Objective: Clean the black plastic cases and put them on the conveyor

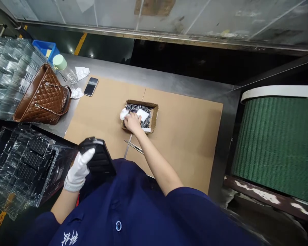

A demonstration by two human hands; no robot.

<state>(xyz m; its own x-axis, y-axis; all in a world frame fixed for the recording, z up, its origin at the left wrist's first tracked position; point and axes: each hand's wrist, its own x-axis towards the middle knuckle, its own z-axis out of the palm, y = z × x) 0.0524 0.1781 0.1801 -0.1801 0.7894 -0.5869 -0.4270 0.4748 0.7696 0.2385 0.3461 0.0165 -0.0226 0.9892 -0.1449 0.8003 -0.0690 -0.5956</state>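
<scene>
My left hand, in a white glove, grips a black plastic part with ribbed recesses, held tilted close to my body. The thumb lies over its near edge. My bare right hand reaches into a small cardboard box, fingers bent down among many small dark metal pins. What its fingertips hold is hidden. A white card lies on the pins beside the thumb, and a white wad sits at the box's left edge by the fingers. Tweezers lie in front of the box.
Flat cardboard covers the metal table. At left are a phone, crumpled tissues, a bottle, a brown quilted handbag and stacked clear trays. Wrapped black parts stand lower left; a green conveyor belt runs at right.
</scene>
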